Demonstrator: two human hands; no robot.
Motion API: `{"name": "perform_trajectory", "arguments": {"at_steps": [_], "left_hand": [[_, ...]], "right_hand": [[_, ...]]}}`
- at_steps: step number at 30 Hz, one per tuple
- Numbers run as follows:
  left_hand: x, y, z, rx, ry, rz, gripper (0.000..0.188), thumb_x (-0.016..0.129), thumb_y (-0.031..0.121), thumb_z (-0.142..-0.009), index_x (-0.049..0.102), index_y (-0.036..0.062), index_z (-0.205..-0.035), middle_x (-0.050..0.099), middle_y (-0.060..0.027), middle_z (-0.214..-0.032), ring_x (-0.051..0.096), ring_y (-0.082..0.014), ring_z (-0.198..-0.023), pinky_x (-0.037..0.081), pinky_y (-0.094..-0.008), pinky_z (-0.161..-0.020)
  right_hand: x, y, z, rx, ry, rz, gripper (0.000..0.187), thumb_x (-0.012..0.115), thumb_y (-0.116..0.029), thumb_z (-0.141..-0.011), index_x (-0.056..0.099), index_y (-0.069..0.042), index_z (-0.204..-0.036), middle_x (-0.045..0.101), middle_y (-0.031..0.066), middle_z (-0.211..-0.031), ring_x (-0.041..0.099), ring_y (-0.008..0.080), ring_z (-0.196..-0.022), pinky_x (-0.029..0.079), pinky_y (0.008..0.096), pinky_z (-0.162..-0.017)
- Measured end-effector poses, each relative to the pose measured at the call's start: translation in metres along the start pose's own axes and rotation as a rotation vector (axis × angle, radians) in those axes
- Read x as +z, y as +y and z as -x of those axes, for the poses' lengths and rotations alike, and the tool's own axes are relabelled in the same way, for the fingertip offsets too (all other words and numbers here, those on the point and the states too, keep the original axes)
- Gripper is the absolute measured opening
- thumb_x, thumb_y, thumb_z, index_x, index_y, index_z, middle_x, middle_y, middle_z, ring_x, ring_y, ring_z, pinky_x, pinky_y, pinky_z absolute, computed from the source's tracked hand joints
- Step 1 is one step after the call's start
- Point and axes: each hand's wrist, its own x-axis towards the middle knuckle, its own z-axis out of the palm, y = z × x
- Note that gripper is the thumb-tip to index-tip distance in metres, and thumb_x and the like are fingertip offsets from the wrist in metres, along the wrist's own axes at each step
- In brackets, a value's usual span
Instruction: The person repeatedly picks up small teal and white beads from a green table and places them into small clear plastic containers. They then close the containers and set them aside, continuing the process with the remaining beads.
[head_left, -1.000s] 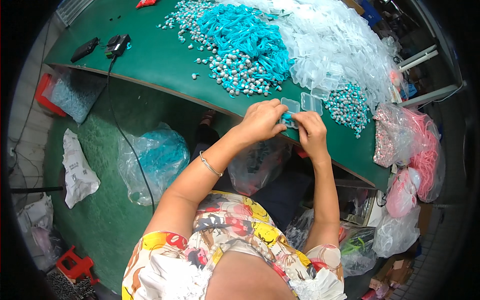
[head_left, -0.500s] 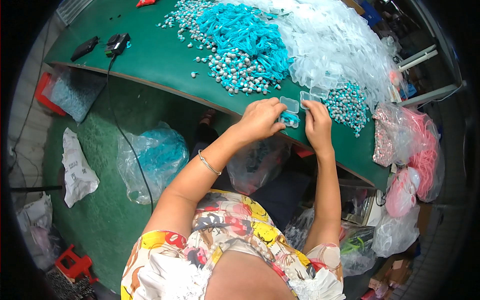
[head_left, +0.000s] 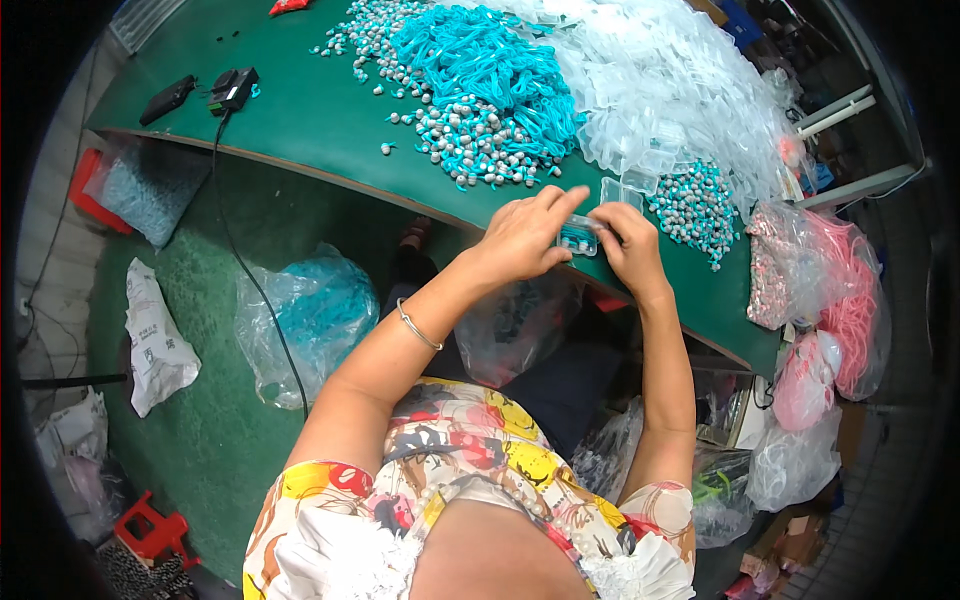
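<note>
A small clear plastic box [head_left: 579,242] with turquoise pieces in it stands at the table's near edge. My left hand [head_left: 525,236] grips its left side, thumb at the near corner and fingers over the far side, where the lid is partly hidden. From the right, my right hand [head_left: 632,248] closes its fingertips on the box's right edge. Just beyond the right hand stands another clear box [head_left: 622,190], open. Right of that lies a pile of small grey-and-turquoise bead-like pieces [head_left: 697,215].
A heap of turquoise cords [head_left: 490,60] with grey ends lies on the green table [head_left: 320,110]. Behind it on the right is a large pile of clear boxes [head_left: 670,80]. Bags of pink cord [head_left: 845,300] hang at the right end. A black device [head_left: 232,90] trails a cable at left.
My right hand has moved left from the open box onto the box in my left hand. That box's raised lid has come down over the turquoise pieces, and my left fingers have stretched across it.
</note>
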Motion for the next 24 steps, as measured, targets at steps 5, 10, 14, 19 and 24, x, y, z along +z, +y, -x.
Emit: {"name": "perform_trajectory", "arguments": {"at_steps": [5,10,14,19,24], "left_hand": [[0.004,-0.006,0.002,0.057,-0.059,-0.073,0.052,0.080,0.017,-0.075,0.060,0.0069,-0.121,0.059,-0.0116,-0.111,0.063,-0.0334,-0.099,0.050,-0.0443,-0.084],[0.006,-0.007,0.003,0.061,-0.052,-0.086,0.050,0.078,0.019,-0.078,0.060,0.0072,-0.123,0.058,-0.0126,-0.114,0.063,-0.0344,-0.100,0.050,-0.0442,-0.084],[0.007,-0.006,0.004,0.089,-0.007,-0.102,0.046,0.078,0.019,-0.078,0.061,0.0058,-0.120,0.059,-0.0114,-0.110,0.063,-0.0336,-0.097,0.050,-0.0444,-0.083],[0.007,-0.005,0.007,0.158,0.008,-0.180,0.044,0.076,0.021,-0.080,0.062,0.0063,-0.120,0.060,-0.0095,-0.109,0.063,-0.0305,-0.096,0.050,-0.0425,-0.081],[0.014,-0.006,0.010,0.226,0.050,-0.265,0.042,0.071,0.022,-0.085,0.061,0.0082,-0.124,0.061,-0.0081,-0.112,0.062,-0.0270,-0.096,0.049,-0.0403,-0.079]], "right_hand": [[-0.005,-0.008,0.014,0.077,0.065,-0.111,0.014,0.067,-0.001,-0.083,0.068,0.000,-0.097,0.069,0.0130,-0.097,0.065,0.0322,-0.093,0.052,0.0392,-0.082],[0.008,-0.007,0.048,0.123,0.204,0.116,0.019,0.066,-0.002,-0.081,0.070,-0.004,-0.100,0.069,0.0129,-0.102,0.065,0.0306,-0.094,0.049,0.0397,-0.085],[0.018,-0.017,0.052,0.026,0.203,0.267,0.026,0.066,-0.001,-0.079,0.069,-0.005,-0.104,0.068,0.0099,-0.102,0.063,0.0293,-0.096,0.046,0.0412,-0.085],[0.019,-0.033,0.054,-0.080,0.175,0.577,0.033,0.067,0.000,-0.076,0.067,-0.004,-0.109,0.066,0.0090,-0.103,0.062,0.0283,-0.096,0.044,0.0418,-0.085],[0.026,-0.028,0.074,0.035,0.288,0.443,0.037,0.068,-0.001,-0.077,0.066,-0.003,-0.114,0.066,0.0114,-0.108,0.061,0.0307,-0.100,0.045,0.0421,-0.087]]}}
